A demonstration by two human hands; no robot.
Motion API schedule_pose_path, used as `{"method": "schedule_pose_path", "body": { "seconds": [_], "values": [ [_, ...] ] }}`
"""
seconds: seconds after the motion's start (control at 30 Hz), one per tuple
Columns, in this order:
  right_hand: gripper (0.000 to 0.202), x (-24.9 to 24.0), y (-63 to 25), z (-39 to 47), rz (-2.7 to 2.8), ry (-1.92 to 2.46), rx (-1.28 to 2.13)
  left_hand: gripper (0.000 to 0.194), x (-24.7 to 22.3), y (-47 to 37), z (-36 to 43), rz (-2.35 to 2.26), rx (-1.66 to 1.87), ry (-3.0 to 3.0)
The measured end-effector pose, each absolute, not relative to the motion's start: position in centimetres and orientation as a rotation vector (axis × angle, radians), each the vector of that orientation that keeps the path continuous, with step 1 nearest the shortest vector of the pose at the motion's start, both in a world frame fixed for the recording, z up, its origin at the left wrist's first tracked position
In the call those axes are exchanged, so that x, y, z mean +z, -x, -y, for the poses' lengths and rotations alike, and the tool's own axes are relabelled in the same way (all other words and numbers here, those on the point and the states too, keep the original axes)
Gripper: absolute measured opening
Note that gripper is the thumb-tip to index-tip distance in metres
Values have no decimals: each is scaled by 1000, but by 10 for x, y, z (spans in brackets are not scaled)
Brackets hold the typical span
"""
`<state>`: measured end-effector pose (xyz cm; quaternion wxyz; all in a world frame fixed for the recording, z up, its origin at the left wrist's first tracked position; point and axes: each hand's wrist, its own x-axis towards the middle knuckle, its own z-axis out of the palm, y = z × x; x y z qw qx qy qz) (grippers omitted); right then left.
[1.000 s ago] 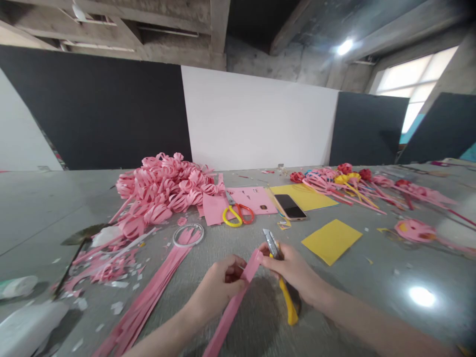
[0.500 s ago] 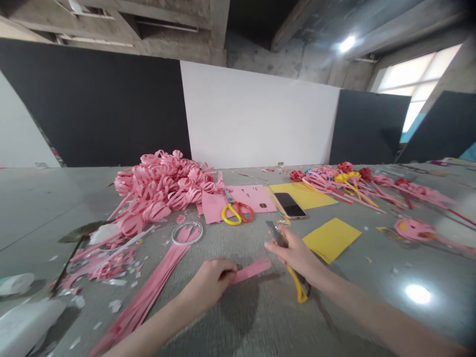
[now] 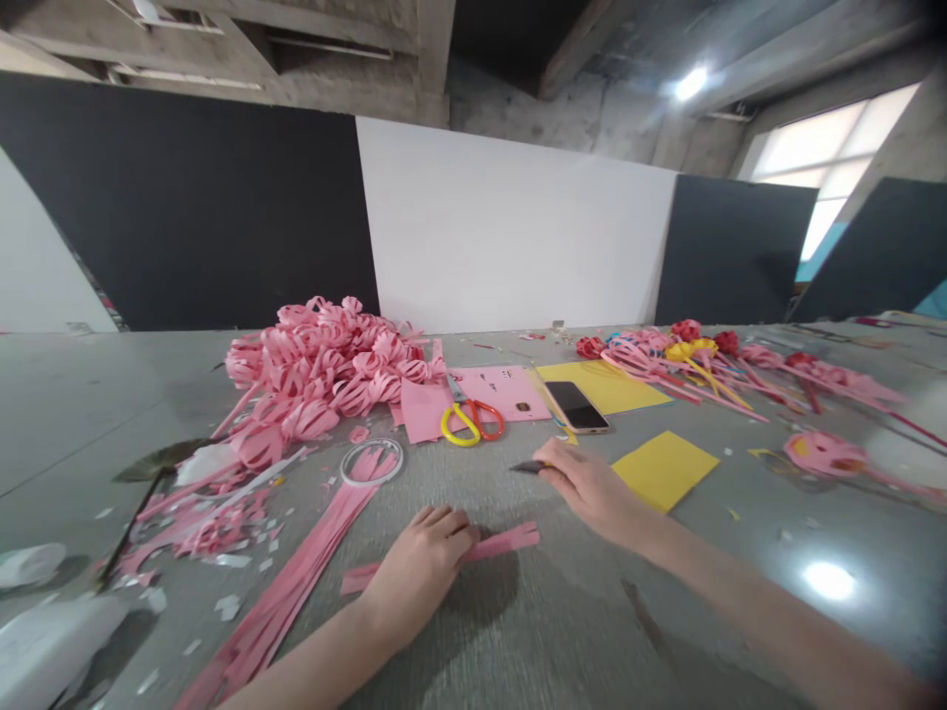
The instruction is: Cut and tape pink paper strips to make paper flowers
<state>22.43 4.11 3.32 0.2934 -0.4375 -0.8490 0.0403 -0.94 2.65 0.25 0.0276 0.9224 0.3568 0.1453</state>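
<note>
From the head camera, the left hand (image 3: 425, 562) rests low over the desk (image 3: 436, 483), its fingers bent down onto a pink strip (image 3: 499, 544); the fingertips are hidden, so I cannot tell whether that grip pinches the strip or only presses it. The strip lies crosswise under the hand, showing on both sides, with slits at its right end. The right hand (image 3: 592, 488) is apart from it, farther forward, its grip closed around a cutter (image 3: 524, 466) whose dark tip points left. Just beside the right forearm lies a yellow sheet (image 3: 670, 471). Beyond the hands, scissors (image 3: 456, 390) with yellow and orange handles lie on pink paper (image 3: 510, 394), near a phone (image 3: 578, 406). To the left, a pale ring (image 3: 344, 465) lies at the upper end of a bundle of pink strips (image 3: 311, 552), with a heap of curled pink paper (image 3: 326, 365) behind.
</note>
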Motion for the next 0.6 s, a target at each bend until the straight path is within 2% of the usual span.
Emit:
{"method": "schedule_pose_path", "body": {
  "seconds": [0.3, 0.6],
  "values": [
    [20, 8, -216, -33, 2697, 1004, -454, 18, 0, 11, -27, -1078, 441, -2927],
    [21, -5, -217, -34, 2710, 994, -571, 17, -5, 11, -30, -1050, 474, -2911]
  ]
}}
